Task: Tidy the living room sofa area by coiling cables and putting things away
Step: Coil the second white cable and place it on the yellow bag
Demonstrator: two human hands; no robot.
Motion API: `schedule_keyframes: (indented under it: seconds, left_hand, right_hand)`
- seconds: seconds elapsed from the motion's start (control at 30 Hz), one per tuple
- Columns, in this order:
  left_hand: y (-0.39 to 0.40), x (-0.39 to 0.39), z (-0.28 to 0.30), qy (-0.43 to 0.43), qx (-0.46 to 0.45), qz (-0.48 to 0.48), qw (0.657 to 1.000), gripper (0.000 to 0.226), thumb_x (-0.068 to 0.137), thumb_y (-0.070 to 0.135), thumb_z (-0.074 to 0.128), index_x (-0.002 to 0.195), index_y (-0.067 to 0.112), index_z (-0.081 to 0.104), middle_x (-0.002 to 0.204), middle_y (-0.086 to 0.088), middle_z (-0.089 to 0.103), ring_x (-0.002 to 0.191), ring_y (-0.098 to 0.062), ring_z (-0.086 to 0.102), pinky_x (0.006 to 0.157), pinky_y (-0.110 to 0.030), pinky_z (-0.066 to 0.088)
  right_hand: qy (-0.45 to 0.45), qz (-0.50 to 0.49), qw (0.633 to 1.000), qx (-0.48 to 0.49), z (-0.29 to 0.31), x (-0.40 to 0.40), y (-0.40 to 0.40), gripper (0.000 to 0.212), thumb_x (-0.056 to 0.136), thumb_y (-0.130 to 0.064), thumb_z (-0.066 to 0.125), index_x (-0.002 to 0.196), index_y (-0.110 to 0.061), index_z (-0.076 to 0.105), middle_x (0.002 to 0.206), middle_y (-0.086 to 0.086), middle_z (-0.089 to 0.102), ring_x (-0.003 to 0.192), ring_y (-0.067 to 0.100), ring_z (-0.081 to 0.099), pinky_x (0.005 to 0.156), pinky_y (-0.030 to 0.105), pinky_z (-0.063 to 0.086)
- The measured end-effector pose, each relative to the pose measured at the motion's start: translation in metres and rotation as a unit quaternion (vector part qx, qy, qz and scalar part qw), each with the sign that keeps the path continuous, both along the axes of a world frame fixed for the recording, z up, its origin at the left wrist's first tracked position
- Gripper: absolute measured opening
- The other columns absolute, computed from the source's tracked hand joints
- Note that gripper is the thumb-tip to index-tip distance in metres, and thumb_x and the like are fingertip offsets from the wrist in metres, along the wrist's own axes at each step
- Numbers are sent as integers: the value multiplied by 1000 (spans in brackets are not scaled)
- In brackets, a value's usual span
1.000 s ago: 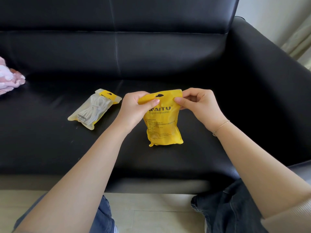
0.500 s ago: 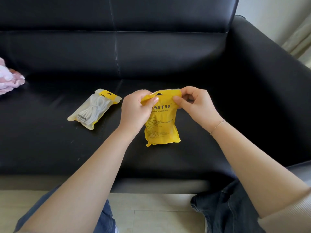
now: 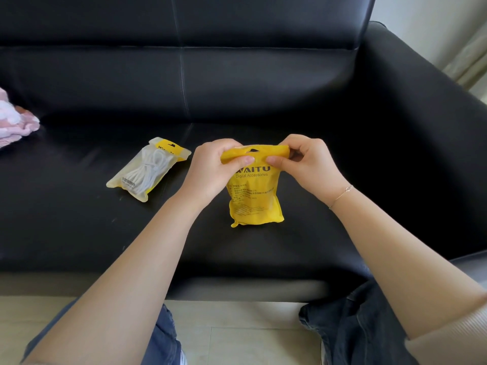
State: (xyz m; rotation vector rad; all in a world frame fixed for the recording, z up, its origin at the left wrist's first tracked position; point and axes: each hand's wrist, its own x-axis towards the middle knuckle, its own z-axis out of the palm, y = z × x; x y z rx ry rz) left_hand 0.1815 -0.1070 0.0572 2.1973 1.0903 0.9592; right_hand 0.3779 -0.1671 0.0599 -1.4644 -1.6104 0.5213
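A yellow pouch (image 3: 254,198) printed "WAITU Digital Accessories" stands upright on the black sofa seat (image 3: 79,233), its back side toward me. My left hand (image 3: 210,169) pinches the top strip at its left end, thumb in front. My right hand (image 3: 307,164) pinches the same strip at its right end, and the two thumbs nearly meet at the middle. The pouch's contents are hidden. A second pouch (image 3: 147,172), translucent with a yellow header, lies flat to the left with a coiled white cable inside.
A pink and white fluffy item (image 3: 13,119) lies at the far left of the seat. The sofa's armrest (image 3: 421,114) rises on the right. My knees in dark jeans (image 3: 355,327) are over the pale floor below the seat edge.
Both hands have closed in along the pouch's top strip, so the thumbs now sit close together at its middle. The top strip is folded over more. The second pouch has not moved.
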Motion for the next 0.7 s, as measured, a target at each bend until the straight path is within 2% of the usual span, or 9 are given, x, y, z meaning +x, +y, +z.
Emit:
schedule_keyframes:
  seconds: [0.17,0.43,0.6,0.7]
  left_hand:
    - [-1,1,2,-19,-26,7,999,19,89,29,70,99,14,74,91,1,71,87,-10,65,72,-23,51]
    - [0,2,1,-32,-37,18,999,20,89,29,70,99,12,74,89,1,70,86,-10,65,69,-18,49]
    - [0,1,1,-22,-32,-2,999,22,90,32,68,103,15,71,91,5,68,86,-6,63,69,-11,47]
    - [0,-1,2,-38,-30,-15,999,23,92,34,65,104,14,70,91,6,67,87,-6,63,69,-9,47]
  right_hand:
    - [17,2,999,-30,2,1,0,17,85,-24,72,97,-13,67,96,7,70,88,19,69,80,36,59]
    - [37,5,999,-2,1,-2,-1,15,87,-23,71,92,-10,68,92,9,69,86,23,68,78,40,58]
    - [62,-6,998,30,-1,-5,-1,7,87,-17,70,85,-11,67,82,-3,64,78,10,63,70,24,55]
    - [43,-2,998,45,-2,-6,0,5,88,-17,69,86,-14,67,81,-6,62,78,9,62,69,22,54]
